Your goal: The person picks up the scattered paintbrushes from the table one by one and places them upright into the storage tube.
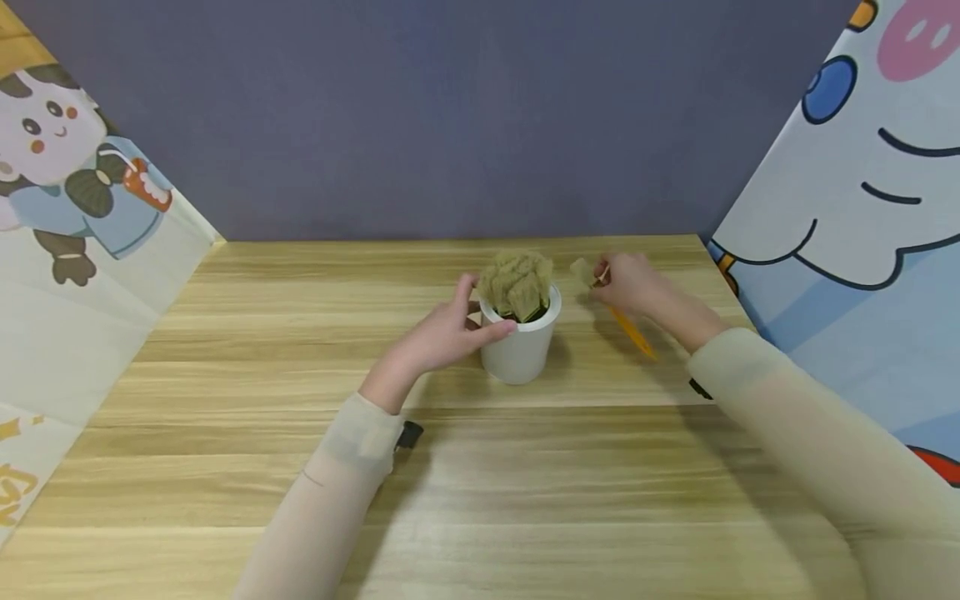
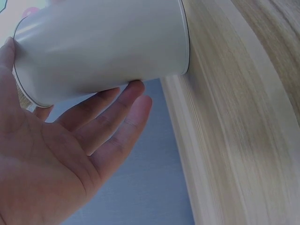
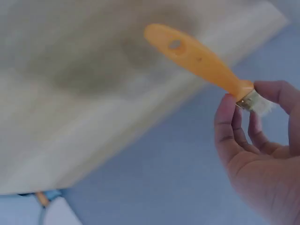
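Observation:
A white pot [image 1: 519, 354] stands upright near the middle of the table, with a yellowish-green, crumpled-looking plant [image 1: 516, 283] filling its top. My left hand [image 1: 446, 333] holds the pot from its left, thumb over the front rim and the other fingers behind. In the left wrist view, those fingertips [image 2: 136, 87] meet the smooth side of the pot [image 2: 103, 44]. To the right of the pot, my right hand [image 1: 633, 285] pinches a brush by its metal collar. The brush's orange handle [image 3: 199, 58] points away from the fingers, and its pale bristles [image 3: 263, 104] lie partly behind the thumb.
The wooden table [image 1: 247, 375] ends at a dark grey-blue wall [image 1: 465, 117] behind the pot. Printed cartoon panels stand at the left [image 1: 97, 192] and right [image 1: 862, 208].

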Tool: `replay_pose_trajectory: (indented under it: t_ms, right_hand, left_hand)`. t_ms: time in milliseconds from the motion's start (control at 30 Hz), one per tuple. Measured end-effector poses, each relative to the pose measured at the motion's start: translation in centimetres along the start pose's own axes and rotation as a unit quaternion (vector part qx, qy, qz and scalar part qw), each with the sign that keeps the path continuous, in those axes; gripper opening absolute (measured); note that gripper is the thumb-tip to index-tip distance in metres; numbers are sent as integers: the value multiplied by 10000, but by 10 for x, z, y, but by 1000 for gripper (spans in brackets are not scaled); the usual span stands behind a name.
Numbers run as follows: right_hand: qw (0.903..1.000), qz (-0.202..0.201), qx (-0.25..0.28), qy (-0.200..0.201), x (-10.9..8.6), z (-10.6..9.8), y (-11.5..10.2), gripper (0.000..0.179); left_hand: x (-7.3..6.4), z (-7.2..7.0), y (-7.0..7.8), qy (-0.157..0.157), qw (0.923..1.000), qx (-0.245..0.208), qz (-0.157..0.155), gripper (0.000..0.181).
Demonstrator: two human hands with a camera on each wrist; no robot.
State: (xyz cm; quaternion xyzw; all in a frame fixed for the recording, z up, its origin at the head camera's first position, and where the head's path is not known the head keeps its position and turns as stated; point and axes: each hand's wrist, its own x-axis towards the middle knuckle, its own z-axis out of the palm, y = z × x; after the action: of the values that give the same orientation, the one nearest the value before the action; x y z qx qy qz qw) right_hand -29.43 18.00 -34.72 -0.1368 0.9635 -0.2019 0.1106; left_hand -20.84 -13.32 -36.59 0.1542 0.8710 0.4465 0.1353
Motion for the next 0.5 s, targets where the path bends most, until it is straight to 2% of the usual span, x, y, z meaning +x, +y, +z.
replay_pose_trajectory:
  t_ms: [167,233,400,500]
  right_hand:
    - [9972,-260,143,683,-26,-34,-42,44]
    - [9951,-375,237,878,-39,-43,-59,44]
    - [9868,-862,489,1279,-75,-58,-98,40]
    - [9784,-1130,705,1584,-98,-63,-118,36]
  left_hand:
    - [0,1,0,12,10000,-8,54,93]
    - [0,1,-1,-4,10000,-15,49,93]
    - [-2,1,0,-1,10000,-50,-33,92]
    - [-2,1,1,-22,9999,-103,-28,92]
